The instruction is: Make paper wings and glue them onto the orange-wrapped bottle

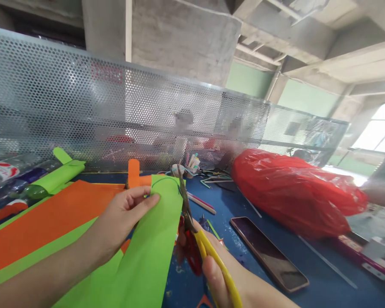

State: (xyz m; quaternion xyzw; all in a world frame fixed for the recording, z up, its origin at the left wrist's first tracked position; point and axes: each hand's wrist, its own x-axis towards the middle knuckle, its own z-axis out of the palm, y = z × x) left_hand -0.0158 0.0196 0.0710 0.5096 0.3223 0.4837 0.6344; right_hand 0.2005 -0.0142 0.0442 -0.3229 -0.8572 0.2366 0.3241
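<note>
At the far left of our blue counter [223, 200] we see a clear bottle [3, 171] with a red and white label lying on its side. Just beside it, a bright green paper shape [64, 171] with a rounded tab rests over other bottles. Next comes an orange sheet [67, 201], spread flat over green paper.

Our left hand [120, 211] reaches in above these sheets, its thumb and fingers pinched together on the upper left edge of a green strip [150, 244]. This strip is light lime green, smooth and straight-sided, tilted up off the counter at the middle of our view; a dark green curved line runs across it near the top. Behind our fingertips stands a rounded orange piece [134, 172].

At the strip's right edge we have the scissors [189, 220], blades pointing upward. Our right hand [225, 251] is curled around their red and yellow handles. To the right lie a pen [202, 203], a dark phone [269, 252] and a bulging red plastic bag [291, 192].
</note>
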